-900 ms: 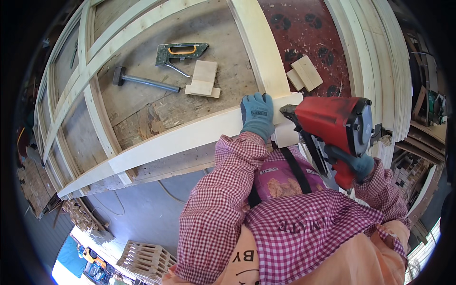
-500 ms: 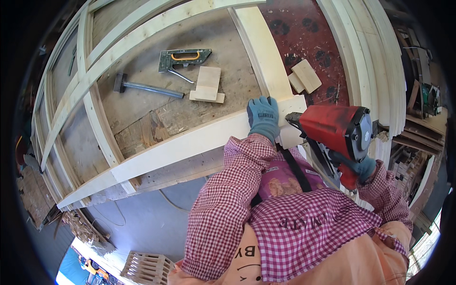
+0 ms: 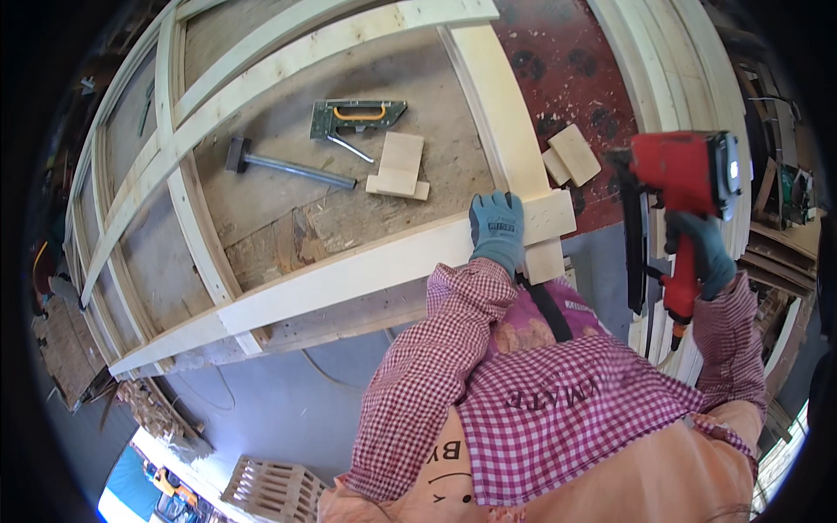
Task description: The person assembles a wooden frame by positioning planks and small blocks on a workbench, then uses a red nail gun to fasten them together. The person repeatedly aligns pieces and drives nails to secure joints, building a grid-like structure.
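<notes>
My right hand, in a blue-grey work glove, is closed around the handle of a red nail gun. The gun is held up to the right of the frame's corner, apart from the wood, its dark magazine hanging down. My left hand, gloved alike, grips the near rail of a pale wooden frame close to its right end, fingers over the top edge. A crosspiece meets the rail there. Just under the rail's end, a short wood block shows.
Inside the frame lie a hammer, a green staple gun and small wood blocks. More blocks rest on the red surface. Long pale strips are stacked at right. A slatted crate stands at lower left.
My right hand has raised the nail gun away from the frame's corner, up and to the right. My left hand keeps its hold on the rail. The whole view has shifted slightly.
</notes>
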